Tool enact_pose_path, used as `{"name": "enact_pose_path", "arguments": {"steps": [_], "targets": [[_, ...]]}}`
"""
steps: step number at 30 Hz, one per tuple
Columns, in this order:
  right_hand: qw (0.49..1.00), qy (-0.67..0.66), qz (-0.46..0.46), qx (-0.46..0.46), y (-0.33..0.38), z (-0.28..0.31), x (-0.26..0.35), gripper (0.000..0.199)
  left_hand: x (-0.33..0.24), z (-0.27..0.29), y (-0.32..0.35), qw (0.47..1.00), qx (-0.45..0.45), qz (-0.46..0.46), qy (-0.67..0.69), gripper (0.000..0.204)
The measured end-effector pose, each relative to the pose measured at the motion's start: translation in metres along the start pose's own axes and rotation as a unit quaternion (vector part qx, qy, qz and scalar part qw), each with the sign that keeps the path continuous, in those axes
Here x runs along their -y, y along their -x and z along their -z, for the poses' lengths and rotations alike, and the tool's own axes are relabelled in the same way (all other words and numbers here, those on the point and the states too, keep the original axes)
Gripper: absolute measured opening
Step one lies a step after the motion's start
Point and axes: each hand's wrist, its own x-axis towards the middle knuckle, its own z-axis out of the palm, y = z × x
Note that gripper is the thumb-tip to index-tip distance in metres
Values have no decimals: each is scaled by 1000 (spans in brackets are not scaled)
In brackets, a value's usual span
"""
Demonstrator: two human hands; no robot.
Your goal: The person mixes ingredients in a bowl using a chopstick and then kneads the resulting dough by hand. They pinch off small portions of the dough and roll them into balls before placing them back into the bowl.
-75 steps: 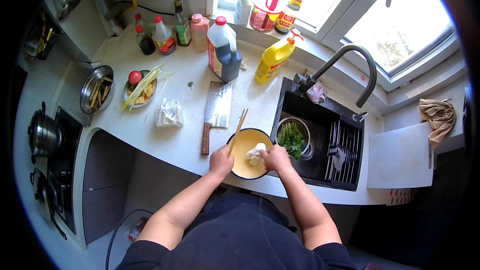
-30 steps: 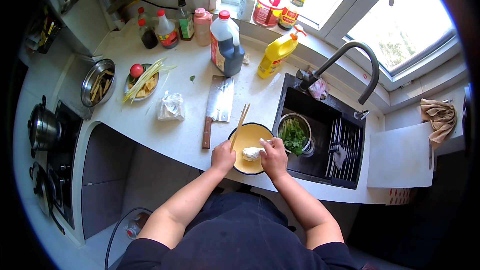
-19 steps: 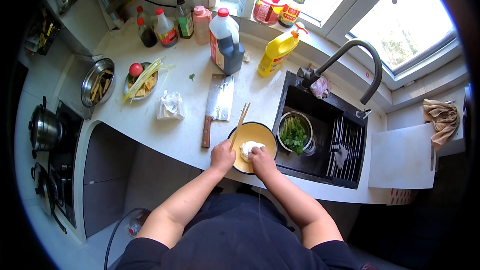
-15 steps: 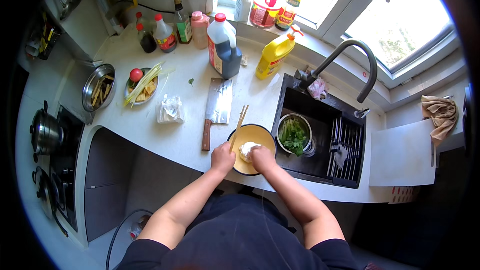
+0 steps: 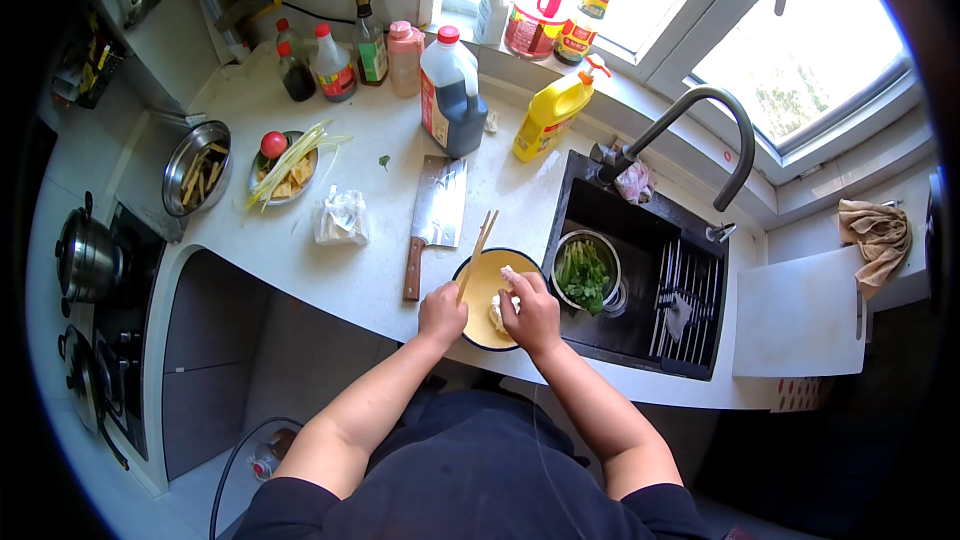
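Observation:
A bowl (image 5: 487, 275) with a yellow inside and a dark rim stands near the counter's front edge. At its left rim my left hand (image 5: 443, 314) is closed around a pair of wooden chopsticks (image 5: 485, 233), which slant up past the far rim. In the bowl lies a lump of white dough (image 5: 496, 314). My right hand (image 5: 535, 314) reaches over the bowl's right side with curled fingers, gripping at the dough. White dough sticks to its fingertips. The palm side of that hand is hidden.
Left of the bowl lies a cleaver (image 5: 438, 205), beside a white plastic bag (image 5: 341, 217). A plate (image 5: 285, 195) holds a tomato and cut vegetables. A large jug (image 5: 452, 105) and a yellow bottle (image 5: 552, 118) stand behind. The sink (image 5: 575, 195) contains a bowl of greens (image 5: 584, 273).
My right hand has turned and shifted slightly right, its dough-coated fingertips now raised off the lump. My left hand still holds the chopsticks in nearly the same place.

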Motion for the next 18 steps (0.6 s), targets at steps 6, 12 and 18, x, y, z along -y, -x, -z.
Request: {"name": "enact_pose_path", "arguments": {"steps": [6, 12, 18], "targets": [[932, 222, -143, 247, 7, -29, -26, 51, -6, 0, -3, 1000, 3, -2, 11, 12], [949, 10, -224, 223, -16, -20, -24, 43, -5, 2, -3, 1000, 5, -8, 19, 12], [943, 255, 147, 155, 13, -11, -38, 38, -7, 3, -4, 1000, 6, -6, 18, 12]]}}
